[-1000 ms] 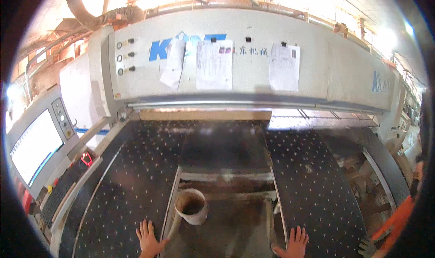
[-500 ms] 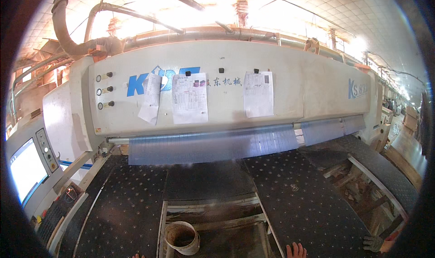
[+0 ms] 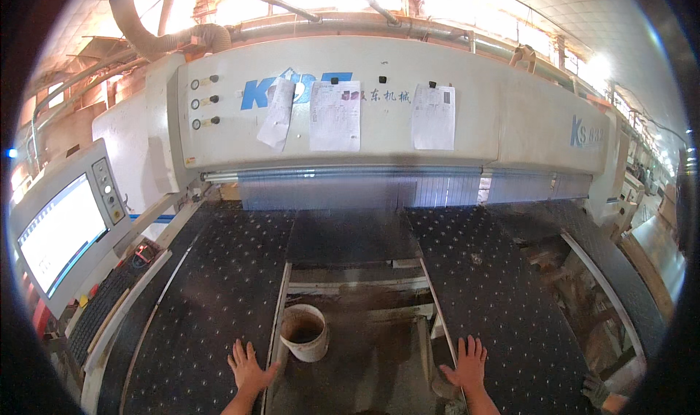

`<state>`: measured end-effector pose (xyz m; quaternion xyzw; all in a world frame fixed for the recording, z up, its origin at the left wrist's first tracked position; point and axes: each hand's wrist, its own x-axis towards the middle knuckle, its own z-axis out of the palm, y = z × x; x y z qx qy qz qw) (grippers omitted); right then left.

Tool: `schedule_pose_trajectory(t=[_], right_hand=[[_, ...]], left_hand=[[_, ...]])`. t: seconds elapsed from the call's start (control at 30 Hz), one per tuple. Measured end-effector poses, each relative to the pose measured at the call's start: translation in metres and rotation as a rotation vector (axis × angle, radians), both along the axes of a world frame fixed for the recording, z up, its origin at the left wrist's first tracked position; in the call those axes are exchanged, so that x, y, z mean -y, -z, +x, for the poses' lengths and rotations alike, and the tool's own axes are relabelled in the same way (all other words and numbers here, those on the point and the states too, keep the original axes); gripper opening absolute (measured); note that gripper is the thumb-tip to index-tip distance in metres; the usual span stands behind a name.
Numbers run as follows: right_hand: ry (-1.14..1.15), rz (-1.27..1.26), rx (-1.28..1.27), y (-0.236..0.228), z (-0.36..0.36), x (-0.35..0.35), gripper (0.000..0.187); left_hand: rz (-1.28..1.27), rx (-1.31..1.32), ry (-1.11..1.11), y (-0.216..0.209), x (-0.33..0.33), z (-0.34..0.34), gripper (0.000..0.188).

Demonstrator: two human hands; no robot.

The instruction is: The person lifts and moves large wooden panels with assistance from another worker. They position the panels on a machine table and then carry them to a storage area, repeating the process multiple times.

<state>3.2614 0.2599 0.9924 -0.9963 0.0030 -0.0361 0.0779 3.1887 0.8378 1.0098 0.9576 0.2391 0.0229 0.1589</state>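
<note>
My left hand [image 3: 249, 366] rests with spread fingers over the inner edge of the left black table panel [image 3: 211, 291], which is dotted with small pale studs. Over the inner edge of the matching right panel [image 3: 481, 276], my right hand [image 3: 468, 364] is spread the same way. Both hands are bare and hold nothing. Between the panels, in the open gap, stands a dirty white bucket [image 3: 315, 347]. Beyond them is a large white machine [image 3: 481, 87] with a hanging strip curtain [image 3: 328, 189] along its front.
A lit screen [image 3: 62, 229] stands at the left, above a black keyboard [image 3: 106, 313]. Paper sheets [image 3: 335, 116] are clipped to the machine. At the lower right another person's gloved hand [image 3: 596, 390] touches the far right edge, near an open frame [image 3: 605, 291].
The view has tipped down and turned slightly left. Both of my hands have come further into view, fingers spread. The other person's gloved hand stays near the lower right.
</note>
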Motion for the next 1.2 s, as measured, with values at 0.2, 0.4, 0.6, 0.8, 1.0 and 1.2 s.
schedule_pose_trajectory(t=[0.2, 0.4, 0.6, 0.8, 1.0, 1.2], right_hand=[[0.130, 0.122, 0.198, 0.005, -0.021, -0.008, 0.094], [0.264, 0.208, 0.281, 0.016, -0.113, -0.019, 0.091], [0.390, 0.168, 0.239, 0.014, -0.294, -0.002, 0.095], [0.644, 0.089, 0.172, 0.016, -0.462, 0.014, 0.105], [0.686, 0.054, 0.162, 0.015, -0.534, 0.016, 0.104], [0.567, 0.003, 0.207, 0.002, -0.558, 0.025, 0.095]], left_hand=[[-0.036, 0.384, 0.020, 0.011, -0.001, -0.019, 0.109], [-0.043, 0.477, 0.145, 0.021, 0.007, -0.056, 0.102], [-0.080, 0.571, 0.304, 0.029, 0.004, -0.083, 0.094], [-0.153, 0.535, 0.260, 0.027, 0.002, -0.078, 0.093], [-0.094, 0.580, 0.283, 0.036, 0.000, -0.075, 0.092], [-0.003, 0.457, 0.349, 0.048, -0.010, -0.068, 0.085]])
